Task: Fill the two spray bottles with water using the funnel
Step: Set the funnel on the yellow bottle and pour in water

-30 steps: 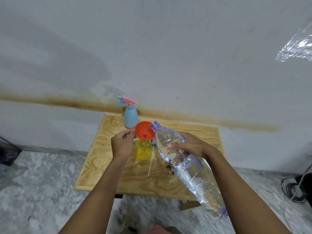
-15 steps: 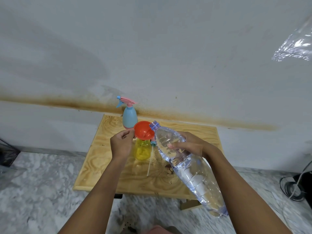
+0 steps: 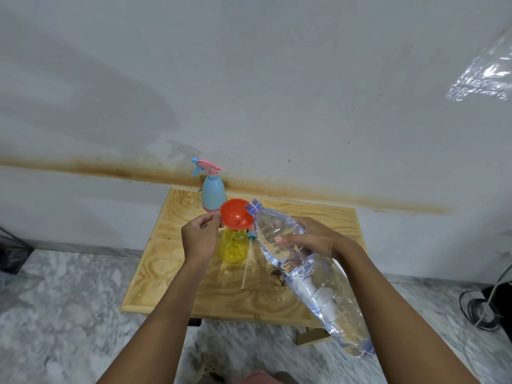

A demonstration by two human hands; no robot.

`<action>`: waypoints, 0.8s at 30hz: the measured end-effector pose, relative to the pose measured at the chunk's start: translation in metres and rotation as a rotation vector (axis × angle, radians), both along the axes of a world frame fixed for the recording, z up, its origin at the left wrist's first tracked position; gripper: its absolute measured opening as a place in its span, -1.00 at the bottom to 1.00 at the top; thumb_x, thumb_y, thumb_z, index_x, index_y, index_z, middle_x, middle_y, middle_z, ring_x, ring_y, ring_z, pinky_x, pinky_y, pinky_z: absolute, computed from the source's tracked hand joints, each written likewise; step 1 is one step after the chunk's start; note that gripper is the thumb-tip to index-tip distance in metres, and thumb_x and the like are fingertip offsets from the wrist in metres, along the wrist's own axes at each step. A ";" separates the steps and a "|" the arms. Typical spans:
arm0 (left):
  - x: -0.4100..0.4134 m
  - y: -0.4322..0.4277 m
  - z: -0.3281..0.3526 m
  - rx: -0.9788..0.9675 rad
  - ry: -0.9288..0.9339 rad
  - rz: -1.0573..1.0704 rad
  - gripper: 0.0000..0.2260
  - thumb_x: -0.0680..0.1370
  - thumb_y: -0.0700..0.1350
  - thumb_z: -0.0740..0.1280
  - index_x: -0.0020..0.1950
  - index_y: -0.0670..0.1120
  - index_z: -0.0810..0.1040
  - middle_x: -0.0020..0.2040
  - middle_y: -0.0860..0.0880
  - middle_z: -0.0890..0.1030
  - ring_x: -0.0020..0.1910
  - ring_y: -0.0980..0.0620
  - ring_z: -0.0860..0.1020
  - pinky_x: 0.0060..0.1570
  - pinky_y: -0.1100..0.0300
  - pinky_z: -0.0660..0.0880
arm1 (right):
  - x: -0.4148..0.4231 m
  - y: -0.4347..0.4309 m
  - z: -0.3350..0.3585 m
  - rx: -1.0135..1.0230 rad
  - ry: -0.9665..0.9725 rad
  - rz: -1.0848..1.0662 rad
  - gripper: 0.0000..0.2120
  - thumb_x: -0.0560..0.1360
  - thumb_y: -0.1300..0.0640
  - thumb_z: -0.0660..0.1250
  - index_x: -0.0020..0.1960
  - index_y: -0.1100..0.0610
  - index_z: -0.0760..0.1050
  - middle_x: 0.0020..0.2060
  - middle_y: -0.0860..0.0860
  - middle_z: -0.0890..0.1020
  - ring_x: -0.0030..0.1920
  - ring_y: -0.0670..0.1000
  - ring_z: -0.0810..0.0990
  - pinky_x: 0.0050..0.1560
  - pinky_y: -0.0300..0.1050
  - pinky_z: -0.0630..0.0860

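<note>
Left fingers (image 3: 212,218) pinch funnel (image 3: 235,214) rim; right fingers (image 3: 284,239) clamp tilted water bottle (image 3: 318,286).

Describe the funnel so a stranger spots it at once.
Find the plywood table against the stained wall. On it stands a yellow bottle; the funnel sits in its neck. It alone is an orange-red cone, pinched by the left hand.

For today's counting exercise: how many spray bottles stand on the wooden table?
2. The blue spray bottle stands at the back of the table; the yellow spray bottle stands nearer, under the orange funnel. None seems hidden.
</note>
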State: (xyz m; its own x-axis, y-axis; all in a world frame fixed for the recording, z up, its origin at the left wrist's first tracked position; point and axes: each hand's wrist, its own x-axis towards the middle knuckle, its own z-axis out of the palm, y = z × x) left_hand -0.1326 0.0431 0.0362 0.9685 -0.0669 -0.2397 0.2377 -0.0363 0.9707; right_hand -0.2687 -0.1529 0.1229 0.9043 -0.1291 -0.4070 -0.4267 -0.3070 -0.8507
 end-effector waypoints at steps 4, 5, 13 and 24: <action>0.000 0.000 0.000 -0.001 0.003 0.000 -0.90 0.54 -0.10 0.45 0.00 -0.08 0.73 -0.17 0.01 0.72 -0.23 0.19 0.62 -0.05 0.18 0.60 | 0.000 0.001 0.001 -0.019 -0.003 -0.004 -0.69 0.45 -0.06 0.49 0.18 -0.17 0.55 0.00 -0.09 0.72 -0.12 -0.12 0.72 -0.26 -0.26 0.55; 0.000 0.000 0.000 -0.002 0.003 0.000 -0.90 0.54 -0.10 0.45 0.00 -0.08 0.73 -0.17 0.01 0.72 -0.23 0.19 0.63 -0.05 0.18 0.59 | 0.000 0.002 0.002 -0.023 -0.002 0.001 -0.70 0.46 -0.06 0.48 0.16 -0.18 0.55 -0.01 -0.09 0.72 -0.15 -0.14 0.71 -0.26 -0.27 0.55; 0.000 -0.001 0.001 0.008 -0.002 0.000 -0.87 0.55 -0.10 0.44 0.03 -0.10 0.73 -0.13 0.01 0.73 -0.22 0.21 0.62 -0.06 0.23 0.59 | 0.002 0.004 0.004 -0.015 0.002 0.013 -0.76 0.47 -0.01 0.48 0.09 -0.22 0.54 -0.09 -0.10 0.73 -0.20 -0.07 0.72 -0.30 -0.25 0.56; 0.001 -0.001 0.000 -0.001 -0.004 -0.001 -0.86 0.55 -0.10 0.44 0.04 -0.12 0.73 -0.12 -0.02 0.73 -0.23 0.20 0.61 -0.05 0.22 0.59 | 0.004 0.000 -0.003 -0.048 0.012 0.024 -0.74 0.46 -0.05 0.48 0.13 -0.16 0.56 -0.07 -0.01 0.74 -0.16 0.04 0.69 -0.26 -0.19 0.52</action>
State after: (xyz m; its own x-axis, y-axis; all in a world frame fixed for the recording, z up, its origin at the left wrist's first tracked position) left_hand -0.1321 0.0417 0.0363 0.9695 -0.0679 -0.2357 0.2337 -0.0352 0.9717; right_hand -0.2642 -0.1529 0.1199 0.9025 -0.1275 -0.4113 -0.4286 -0.3576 -0.8297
